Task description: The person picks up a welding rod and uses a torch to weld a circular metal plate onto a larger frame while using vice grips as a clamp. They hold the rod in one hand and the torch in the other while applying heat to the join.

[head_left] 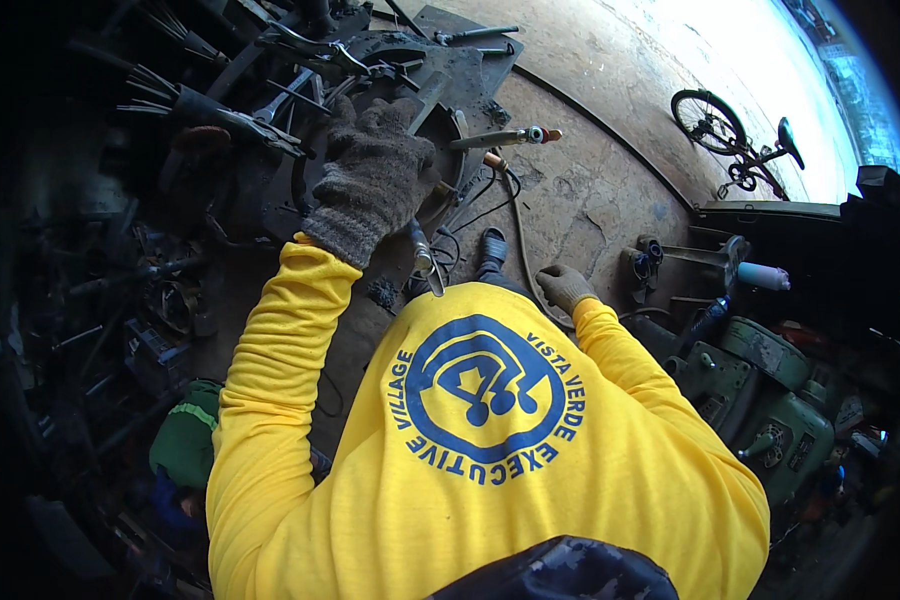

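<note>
My left hand (370,175), in a dark grey knit glove, reaches onto a cluttered metal work stand (400,50). Its fingers are curled down among the tools, and what lies under them is hidden. Beside its fingertips is a flat metal bar (429,103). To its right a metal hand tool with a reddish tip (510,138) juts over the stand's edge. My right hand (564,286), gloved alike, hangs low at my right side with its fingers closed. A cable (518,225) runs down right by it; whether the hand grips it I cannot tell.
Bundles of thin rods (150,90) stand left of the work stand. A bicycle (720,130) is at the far right by the bright opening. Green machinery (760,400) stands at right. A person in green (185,435) is low at left. Cables (455,240) lie near my foot.
</note>
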A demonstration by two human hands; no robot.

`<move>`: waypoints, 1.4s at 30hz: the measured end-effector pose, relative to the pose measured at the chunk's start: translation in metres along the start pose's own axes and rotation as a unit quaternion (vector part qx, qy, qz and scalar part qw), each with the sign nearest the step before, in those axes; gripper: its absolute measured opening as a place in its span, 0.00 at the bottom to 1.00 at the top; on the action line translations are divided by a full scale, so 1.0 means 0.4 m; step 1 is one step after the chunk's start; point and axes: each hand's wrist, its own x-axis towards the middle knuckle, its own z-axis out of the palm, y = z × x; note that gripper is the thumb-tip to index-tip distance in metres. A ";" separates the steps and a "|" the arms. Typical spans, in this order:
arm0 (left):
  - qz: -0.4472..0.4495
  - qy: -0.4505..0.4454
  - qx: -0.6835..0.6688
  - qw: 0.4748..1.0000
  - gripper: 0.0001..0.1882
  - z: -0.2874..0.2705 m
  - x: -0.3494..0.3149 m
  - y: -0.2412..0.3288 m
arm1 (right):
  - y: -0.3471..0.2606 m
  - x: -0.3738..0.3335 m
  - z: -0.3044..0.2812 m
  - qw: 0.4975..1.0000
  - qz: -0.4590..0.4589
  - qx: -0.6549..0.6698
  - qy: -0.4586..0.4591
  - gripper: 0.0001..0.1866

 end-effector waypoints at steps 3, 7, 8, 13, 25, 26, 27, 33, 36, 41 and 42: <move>0.043 0.034 0.030 0.998 0.11 0.022 -0.017 -0.023 | -0.003 0.017 -0.005 1.000 0.007 -0.009 -0.007 0.26; 0.061 0.049 0.057 0.995 0.11 0.035 -0.022 -0.048 | 0.010 0.044 -0.007 1.000 -0.013 -0.024 -0.008 0.27; 0.064 0.044 0.061 0.995 0.11 0.042 -0.020 -0.051 | 0.015 0.048 -0.006 0.999 -0.016 -0.027 -0.010 0.27; 0.065 -0.010 0.102 0.993 0.12 0.026 -0.010 -0.043 | 0.005 0.039 -0.002 1.000 -0.002 0.008 -0.014 0.26; 0.145 0.323 -0.121 0.927 0.08 -0.114 -0.005 -0.060 | 0.008 0.048 0.006 0.999 -0.024 0.036 0.002 0.25; 0.142 0.366 -0.151 0.907 0.08 -0.130 -0.006 -0.074 | -0.001 0.045 0.005 0.999 -0.026 0.030 0.006 0.25; 0.115 0.376 -0.126 0.911 0.10 -0.151 -0.004 -0.091 | 0.011 0.060 0.002 0.999 -0.028 0.022 0.005 0.25; -0.109 0.424 -0.392 0.809 0.10 -0.262 -0.076 -0.213 | 0.008 0.056 -0.005 0.999 -0.041 -0.003 0.007 0.25; -0.124 0.455 -0.517 0.715 0.09 -0.273 -0.138 -0.280 | 0.024 0.062 0.002 0.999 -0.038 -0.012 0.003 0.24; -0.150 0.512 -0.611 0.585 0.10 -0.274 -0.268 -0.327 | 0.070 0.048 -0.006 0.999 -0.031 -0.031 -0.005 0.25; -0.155 0.518 -0.623 0.565 0.10 -0.267 -0.299 -0.333 | 0.085 0.051 -0.006 0.999 -0.026 -0.025 -0.005 0.25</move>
